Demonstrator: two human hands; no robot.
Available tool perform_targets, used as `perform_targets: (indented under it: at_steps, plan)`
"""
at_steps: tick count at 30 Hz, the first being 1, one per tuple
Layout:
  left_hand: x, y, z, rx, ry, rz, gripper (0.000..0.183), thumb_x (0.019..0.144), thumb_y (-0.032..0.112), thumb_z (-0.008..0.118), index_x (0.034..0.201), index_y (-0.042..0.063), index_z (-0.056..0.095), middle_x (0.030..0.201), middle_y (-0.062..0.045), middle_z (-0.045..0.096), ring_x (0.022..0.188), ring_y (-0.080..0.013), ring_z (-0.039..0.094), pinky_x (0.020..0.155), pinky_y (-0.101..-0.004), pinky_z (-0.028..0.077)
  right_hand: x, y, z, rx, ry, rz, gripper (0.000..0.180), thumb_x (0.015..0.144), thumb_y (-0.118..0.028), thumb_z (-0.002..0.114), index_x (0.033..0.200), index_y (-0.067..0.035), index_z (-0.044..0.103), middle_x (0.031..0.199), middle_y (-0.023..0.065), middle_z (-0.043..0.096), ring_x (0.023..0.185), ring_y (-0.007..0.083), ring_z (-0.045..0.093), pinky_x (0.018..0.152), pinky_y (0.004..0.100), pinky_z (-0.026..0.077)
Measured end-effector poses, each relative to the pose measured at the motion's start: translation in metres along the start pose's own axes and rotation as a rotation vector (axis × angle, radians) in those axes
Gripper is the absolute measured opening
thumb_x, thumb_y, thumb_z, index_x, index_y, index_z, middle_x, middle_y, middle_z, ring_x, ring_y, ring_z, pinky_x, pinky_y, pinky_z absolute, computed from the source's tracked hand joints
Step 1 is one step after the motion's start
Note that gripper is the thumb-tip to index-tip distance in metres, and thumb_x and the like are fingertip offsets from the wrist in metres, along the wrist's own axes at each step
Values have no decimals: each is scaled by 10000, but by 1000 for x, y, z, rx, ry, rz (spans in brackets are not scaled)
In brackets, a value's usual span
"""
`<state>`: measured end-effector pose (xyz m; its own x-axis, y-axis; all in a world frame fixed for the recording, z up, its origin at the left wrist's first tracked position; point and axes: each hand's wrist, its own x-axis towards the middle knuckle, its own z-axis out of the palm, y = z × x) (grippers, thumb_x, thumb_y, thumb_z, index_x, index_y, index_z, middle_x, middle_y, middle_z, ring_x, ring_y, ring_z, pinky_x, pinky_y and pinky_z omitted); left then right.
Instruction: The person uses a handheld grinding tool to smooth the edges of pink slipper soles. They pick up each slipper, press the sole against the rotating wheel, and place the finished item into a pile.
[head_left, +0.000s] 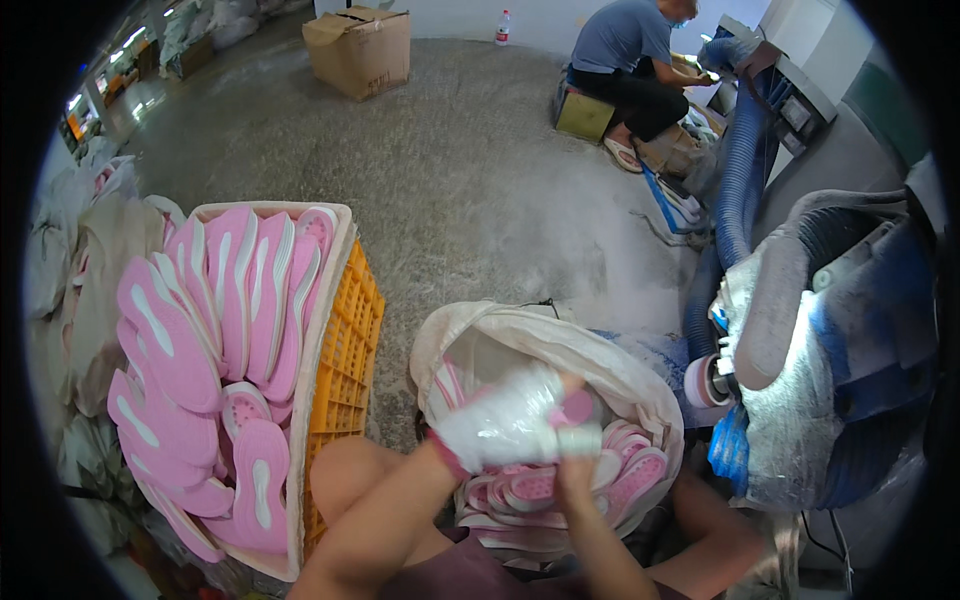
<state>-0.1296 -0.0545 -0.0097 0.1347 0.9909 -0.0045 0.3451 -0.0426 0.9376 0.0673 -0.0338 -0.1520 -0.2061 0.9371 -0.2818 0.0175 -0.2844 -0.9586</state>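
Note:
My left hand (502, 424), in a white glove, reaches over an open white woven sack (540, 322); it is blurred. Close beside it on the right is my right hand (581, 442), with a pale wrapping on the fingers. A pink shoe sole (576, 407) shows blurred between the hands; which hand grips it I cannot tell. Pink and white soles (534, 487) lie stacked inside the sack below my hands. To the left, a yellow plastic crate (341, 345) with a pale rim is heaped with pink soles (169, 337), some showing a white centre patch.
A grinding machine (795, 360) with a small wheel (705, 381) and blue hoses (739, 165) stands at the right. A co-worker (626, 45) sits at the upper right. Farther off are a cardboard box (360, 56) and a plastic bottle (502, 28). Sacks (112, 277) line the left edge.

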Motion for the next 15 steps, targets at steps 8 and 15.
perform_targets:
  at_steps: [8, 15]
  plan:
    - [34, -32, 67, -402, 148, -170, 232, 922, 146, 596, 1133, 63, 643, 952, -75, 672, 884, -187, 658, 758, -336, 531, -47, -23, -83, -135, 9, -91, 601, 873, 50, 570, 1435, -11, 366, 1303, 107, 554, 1229, 208, 513, 1064, 349, 380]
    - [47, -31, 61, -1257, 280, -75, 411, 977, 294, 528, 1247, -16, 532, 1232, -134, 602, 1049, -191, 620, 904, -320, 521, -79, -62, -131, 294, -96, -11, 438, 853, 19, 643, 1275, 5, 525, 1223, 117, 595, 1119, 170, 566, 943, 313, 458]
